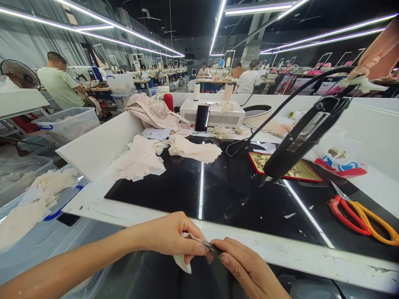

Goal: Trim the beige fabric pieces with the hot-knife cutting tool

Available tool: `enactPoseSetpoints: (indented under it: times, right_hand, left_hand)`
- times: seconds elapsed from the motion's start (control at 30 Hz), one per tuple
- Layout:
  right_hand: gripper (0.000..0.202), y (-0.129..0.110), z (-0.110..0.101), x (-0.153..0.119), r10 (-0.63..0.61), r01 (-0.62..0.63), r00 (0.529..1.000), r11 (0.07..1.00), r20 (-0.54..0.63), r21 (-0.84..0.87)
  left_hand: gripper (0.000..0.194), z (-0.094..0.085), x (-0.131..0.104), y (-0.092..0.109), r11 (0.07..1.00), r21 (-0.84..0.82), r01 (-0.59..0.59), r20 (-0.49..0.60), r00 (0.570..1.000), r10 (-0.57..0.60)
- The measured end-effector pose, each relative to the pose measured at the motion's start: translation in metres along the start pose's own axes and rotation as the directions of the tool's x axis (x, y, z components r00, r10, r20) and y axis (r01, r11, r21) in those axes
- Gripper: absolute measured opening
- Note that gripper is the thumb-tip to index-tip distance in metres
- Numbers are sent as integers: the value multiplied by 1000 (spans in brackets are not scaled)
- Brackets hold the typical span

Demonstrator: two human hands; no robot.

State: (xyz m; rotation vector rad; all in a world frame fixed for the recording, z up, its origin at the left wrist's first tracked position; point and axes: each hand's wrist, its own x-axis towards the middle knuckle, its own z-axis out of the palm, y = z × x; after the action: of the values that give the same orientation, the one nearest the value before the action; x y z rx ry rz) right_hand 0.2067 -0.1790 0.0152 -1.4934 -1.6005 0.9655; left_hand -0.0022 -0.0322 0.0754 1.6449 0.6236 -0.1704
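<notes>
In front of the table's near edge, my left hand (pixel 174 234) is closed on a small piece of pale fabric (pixel 182 263), part of which hangs below the fingers. Its fingertips also meet a small dark metal tool (pixel 213 250). My right hand (pixel 246 265) is closed round the other end of that tool, just right of the left hand. The fingers partly hide the tool, so its exact kind is unclear. Beyond the hands, stacked pale fabric pieces (pixel 195 148) and a spread heap of similar pieces (pixel 141 158) lie on the black board (pixel 230 187).
A black handheld device (pixel 305 137) hangs by a cable above a red-rimmed tray (pixel 288 166). Scissors (pixel 358 216) with red and orange handles lie at the right. A phone (pixel 202 118) stands before a white box (pixel 187 113). Plastic bins and a person (pixel 62 85) are at left.
</notes>
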Motion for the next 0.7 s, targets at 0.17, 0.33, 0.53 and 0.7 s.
enactPoseSetpoints:
  times: [0.17,0.33,0.53,0.7]
  right_hand:
    - [45,5,2,1,9,-9,999,1000,32,-4]
    - [49,7,3,1,15,-15,999,1000,36,-8]
    - [51,8,5,-1,42,-42,999,999,6,-2]
    - [49,4,6,-4,73,-72,997,997,-18,12]
  left_hand:
    - [21,2,1,-2,1000,2,-7,-3,1000,7]
    - [30,4,2,0,1000,-7,-27,-17,999,26]
    - [35,6,4,-2,1000,-8,-28,-26,999,28]
    - [36,6,5,-3,1000,2,-18,-28,999,18]
